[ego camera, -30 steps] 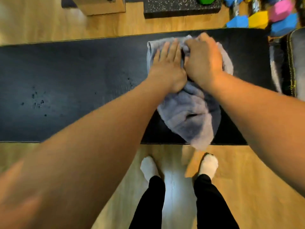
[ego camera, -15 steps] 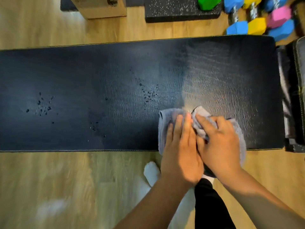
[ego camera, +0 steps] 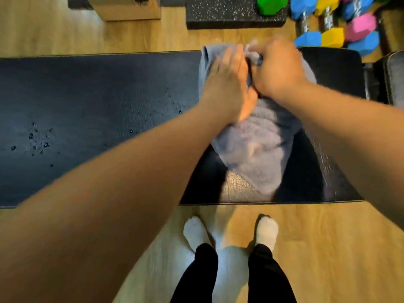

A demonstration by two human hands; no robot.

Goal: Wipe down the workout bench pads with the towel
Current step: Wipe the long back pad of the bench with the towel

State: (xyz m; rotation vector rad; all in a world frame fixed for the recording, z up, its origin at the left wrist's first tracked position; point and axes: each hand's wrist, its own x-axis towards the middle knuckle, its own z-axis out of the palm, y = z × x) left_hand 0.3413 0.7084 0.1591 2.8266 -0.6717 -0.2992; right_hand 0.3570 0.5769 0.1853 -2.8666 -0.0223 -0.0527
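Head view: left hand (ego camera: 225, 84) presses flat, right hand (ego camera: 277, 68) clutches the towel (ego camera: 262, 149), bearing down to scrub the pad (ego camera: 87, 95).

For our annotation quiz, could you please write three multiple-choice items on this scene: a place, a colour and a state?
1. Where do the water droplets lie? A) on the bench pad, left of the towel B) right of the towel C) on the floor
2. What colour is the towel? A) red B) grey C) green
3. How is the left hand? A) lifted away B) holding a dumbbell C) flat on the towel
Answers: 1 A, droplets speckle the pad's left part; 2 B, grey fabric; 3 C, straight fingers press it.
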